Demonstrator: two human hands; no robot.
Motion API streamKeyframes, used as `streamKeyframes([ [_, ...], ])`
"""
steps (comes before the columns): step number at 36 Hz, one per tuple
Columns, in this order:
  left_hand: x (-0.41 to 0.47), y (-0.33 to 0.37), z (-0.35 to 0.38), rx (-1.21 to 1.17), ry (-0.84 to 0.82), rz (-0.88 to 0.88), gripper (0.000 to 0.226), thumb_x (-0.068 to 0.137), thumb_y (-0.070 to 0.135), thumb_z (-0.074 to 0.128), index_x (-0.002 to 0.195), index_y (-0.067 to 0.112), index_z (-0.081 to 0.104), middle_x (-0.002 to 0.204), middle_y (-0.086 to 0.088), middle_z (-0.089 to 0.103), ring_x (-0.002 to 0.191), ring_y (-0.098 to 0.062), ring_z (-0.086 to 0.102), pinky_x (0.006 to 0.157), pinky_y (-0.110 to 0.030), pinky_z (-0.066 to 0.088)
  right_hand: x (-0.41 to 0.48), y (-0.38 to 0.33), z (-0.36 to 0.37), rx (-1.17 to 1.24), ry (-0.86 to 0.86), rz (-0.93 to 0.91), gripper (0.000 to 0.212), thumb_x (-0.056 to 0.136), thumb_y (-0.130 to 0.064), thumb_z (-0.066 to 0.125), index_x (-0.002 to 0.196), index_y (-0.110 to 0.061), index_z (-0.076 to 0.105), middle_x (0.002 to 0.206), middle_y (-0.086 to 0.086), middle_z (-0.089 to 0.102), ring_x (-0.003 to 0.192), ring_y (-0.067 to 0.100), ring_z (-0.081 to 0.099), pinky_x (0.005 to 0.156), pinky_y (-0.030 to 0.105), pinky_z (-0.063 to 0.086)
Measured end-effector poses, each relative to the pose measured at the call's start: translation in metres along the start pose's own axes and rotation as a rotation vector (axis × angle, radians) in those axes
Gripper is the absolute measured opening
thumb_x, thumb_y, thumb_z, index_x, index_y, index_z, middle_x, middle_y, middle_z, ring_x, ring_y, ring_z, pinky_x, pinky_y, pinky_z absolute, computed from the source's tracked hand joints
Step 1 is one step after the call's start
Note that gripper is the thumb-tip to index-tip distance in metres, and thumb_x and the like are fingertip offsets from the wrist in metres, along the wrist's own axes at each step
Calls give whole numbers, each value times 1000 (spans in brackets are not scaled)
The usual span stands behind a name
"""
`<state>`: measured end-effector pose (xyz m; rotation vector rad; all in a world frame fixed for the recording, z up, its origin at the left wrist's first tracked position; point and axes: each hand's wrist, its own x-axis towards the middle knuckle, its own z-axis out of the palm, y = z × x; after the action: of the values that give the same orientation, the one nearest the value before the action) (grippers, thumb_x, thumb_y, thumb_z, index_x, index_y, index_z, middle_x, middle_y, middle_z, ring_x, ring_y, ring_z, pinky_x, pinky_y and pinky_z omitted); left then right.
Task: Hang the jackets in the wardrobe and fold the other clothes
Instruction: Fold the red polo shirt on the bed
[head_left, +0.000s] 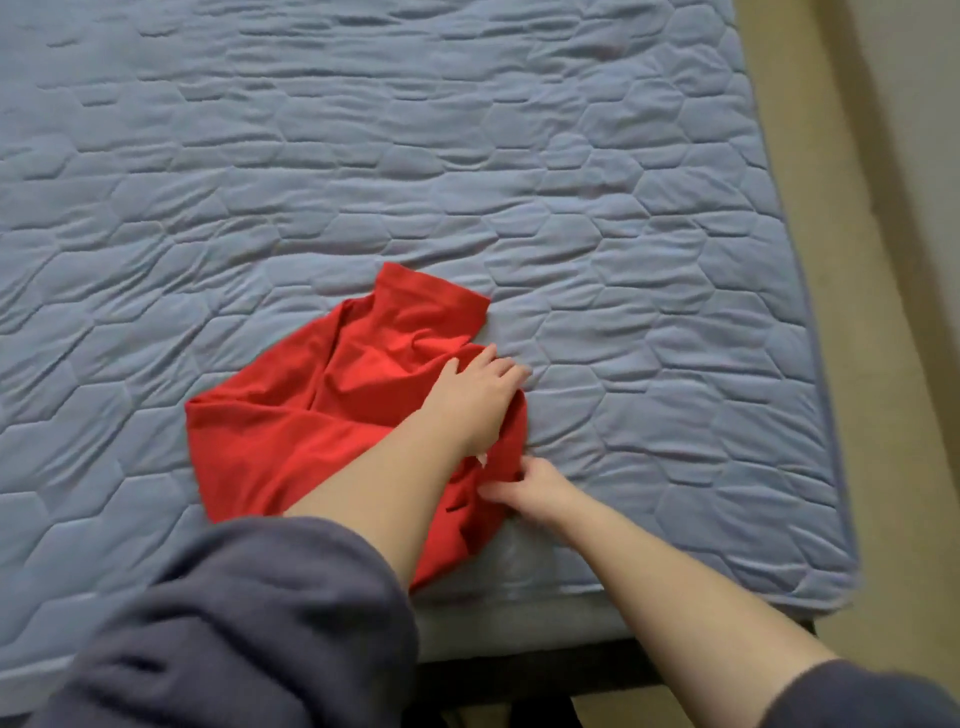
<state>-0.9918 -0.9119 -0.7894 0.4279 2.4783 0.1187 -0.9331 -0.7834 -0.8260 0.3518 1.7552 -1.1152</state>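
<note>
Sleeve; left hand presses shirt; right hand seemingly pinches

A person's left hand lies palm down on a crumpled red garment, which spreads to that hand's left across a blue quilted bed. Just nearer the person than the left hand, the right hand pinches the garment's edge.

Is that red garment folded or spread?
Not folded yet: the red garment lies crumpled on the blue mattress, with loose creases and uneven edges.
</note>
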Motion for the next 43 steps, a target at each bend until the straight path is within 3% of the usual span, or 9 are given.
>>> streamKeyframes([
  [5, 1, -13, -3, 364, -38, 14, 33, 90, 14, 45, 123, 17, 46, 119, -4, 61, 118, -24, 52, 114, -57, 8, -9, 6, 19, 35, 177, -193, 21, 79, 0, 58, 75, -21, 57, 71, -8, 60, 60, -4, 53, 58, 15, 42],
  [10, -49, -39, -63, 181, 161, 57, 25, 76, 31, 56, 99, 22, 57, 92, -3, 69, 94, -25, 63, 93, -37, 30, -55, -41, -7, -45, 292, -370, 30, 64, -25, 48, 85, -7, 60, 73, 1, 62, 67, 15, 54, 70, 35, 46],
  [13, -91, -61, -120, 35, 351, 109, 25, 66, 37, 46, 76, 19, 61, 67, -5, 64, 77, -28, 63, 76, -36, 36, -99, -98, -27, -227, 286, -538, 22, 71, -37, 47, 82, -17, 52, 68, -2, 58, 68, 21, 56, 64, 35, 40],
  [19, -210, -81, -279, -260, 466, 66, 20, 68, 22, 54, 75, 8, 67, 65, -8, 64, 62, -21, 57, 56, -23, 32, -218, -222, -66, -678, 301, -782, 16, 85, -31, 64, 91, -24, 51, 76, 2, 65, 79, 32, 63, 63, 37, 43],
  [24, -332, -69, -415, -149, 593, 23, 24, 72, 28, 50, 82, 12, 66, 70, -5, 68, 65, -24, 60, 61, -32, 46, -339, -316, -104, -1207, 286, -681, 16, 88, -27, 57, 102, -20, 58, 105, 7, 66, 100, 28, 60, 73, 31, 39],
  [26, -378, -68, -464, -57, 675, 0, 23, 76, 31, 51, 82, 14, 64, 68, -3, 66, 68, -27, 61, 64, -35, 47, -384, -348, -120, -1176, 372, -658, 5, 88, -21, 54, 88, -22, 58, 96, 6, 66, 95, 28, 61, 75, 33, 43],
  [30, -459, -61, -537, 157, 810, 30, 36, 84, 47, 42, 84, 18, 63, 65, 1, 63, 69, -30, 60, 68, -36, 47, -486, -420, -135, -1005, 561, -713, 33, 85, -3, 43, 60, -25, 43, 63, -9, 49, 73, 21, 53, 61, 30, 39],
  [37, -580, -28, -622, 228, 1080, 44, 55, 82, 52, 31, 98, 19, 72, 83, 1, 73, 78, -26, 66, 80, -34, 44, -642, -511, -133, -1012, 676, -845, 24, 84, -4, 47, 72, -20, 58, 71, -3, 59, 73, 19, 56, 59, 27, 41],
  [43, -656, -15, -658, 48, 1170, 51, 18, 83, 1, 69, 99, 9, 75, 80, 9, 68, 79, -2, 59, 70, -5, 39, -731, -536, -114, -755, 520, -1043, 14, 94, -9, 54, 84, -14, 63, 73, 5, 59, 63, 16, 60, 59, 27, 55],
])
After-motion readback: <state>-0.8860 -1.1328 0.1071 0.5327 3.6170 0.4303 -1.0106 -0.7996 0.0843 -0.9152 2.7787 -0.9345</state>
